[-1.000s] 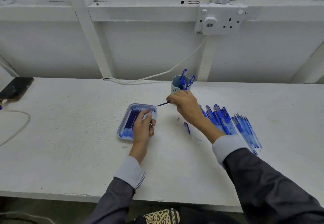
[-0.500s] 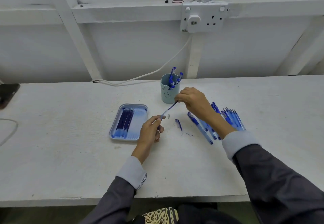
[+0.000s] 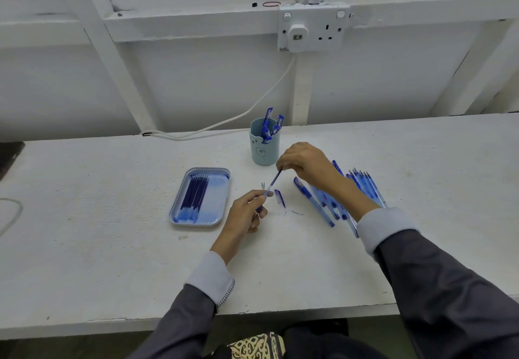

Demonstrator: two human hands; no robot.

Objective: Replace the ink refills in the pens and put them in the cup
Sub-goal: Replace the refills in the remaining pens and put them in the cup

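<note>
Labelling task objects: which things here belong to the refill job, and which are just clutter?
Job: held pen, refills, tray, cup, pen pile, cap.
Lying about: socket, cable, rubber band.

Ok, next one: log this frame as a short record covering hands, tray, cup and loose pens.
left hand: grips the near end of a pen
right hand: pinches the pen's far end
tray: dark refills lie in its left half
cup: upright beyond the hands, holds a few standing pens
loose pens: lie in a row on the table, partly under the right forearm
cap: lies on the table beside the left hand
stage: pen not yet in cup
</note>
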